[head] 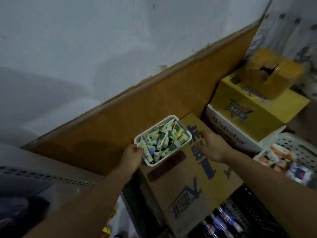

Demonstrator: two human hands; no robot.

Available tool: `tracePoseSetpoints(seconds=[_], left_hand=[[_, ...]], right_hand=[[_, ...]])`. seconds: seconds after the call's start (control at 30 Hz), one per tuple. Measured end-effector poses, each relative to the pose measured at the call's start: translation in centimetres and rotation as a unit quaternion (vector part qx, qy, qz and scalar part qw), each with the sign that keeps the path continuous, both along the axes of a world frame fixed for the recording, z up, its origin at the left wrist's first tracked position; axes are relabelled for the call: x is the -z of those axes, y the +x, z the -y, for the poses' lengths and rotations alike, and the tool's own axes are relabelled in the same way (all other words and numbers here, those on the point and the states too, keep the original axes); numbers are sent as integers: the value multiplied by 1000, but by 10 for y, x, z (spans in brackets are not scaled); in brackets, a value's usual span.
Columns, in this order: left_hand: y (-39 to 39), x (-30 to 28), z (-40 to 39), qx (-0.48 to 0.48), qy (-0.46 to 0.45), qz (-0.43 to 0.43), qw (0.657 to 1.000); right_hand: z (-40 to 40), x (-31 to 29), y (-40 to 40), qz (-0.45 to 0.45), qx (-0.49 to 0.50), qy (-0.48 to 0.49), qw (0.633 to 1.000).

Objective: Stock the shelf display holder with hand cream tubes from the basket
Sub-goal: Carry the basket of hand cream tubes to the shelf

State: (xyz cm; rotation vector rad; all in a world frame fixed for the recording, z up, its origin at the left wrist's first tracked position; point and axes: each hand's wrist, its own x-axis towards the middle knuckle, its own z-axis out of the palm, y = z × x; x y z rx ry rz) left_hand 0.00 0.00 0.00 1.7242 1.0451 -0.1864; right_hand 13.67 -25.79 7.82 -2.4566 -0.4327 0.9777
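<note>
White basket (171, 159) full of hand cream tubes (164, 140) sits on cardboard box (193, 182), at its far-left corner. Left hand (133, 156) grips basket's near-left rim, fingers curled. Right hand (211, 146) just right of basket, over box; fingers loosely extended, holding nothing. Yellow carton (257, 107) beyond box, right.

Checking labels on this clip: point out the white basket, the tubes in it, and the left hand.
white basket (171, 162): head view, bare near rim.
hand cream tubes (164, 139): head view, middle of the pile.
left hand (133, 156): head view, back of the hand gripping the basket's corner.
</note>
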Motion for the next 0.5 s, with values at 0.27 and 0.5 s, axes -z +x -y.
tracePoseSetpoints(seconds=[0.27,0.5], left_hand=[[21,68,-10,-37,24,-6,999],[33,92,-8,-51,-46,-33,997]], right_hand=[[-51,114,56,20,37,16,999],[-75,174,91,-16,90,43,995]])
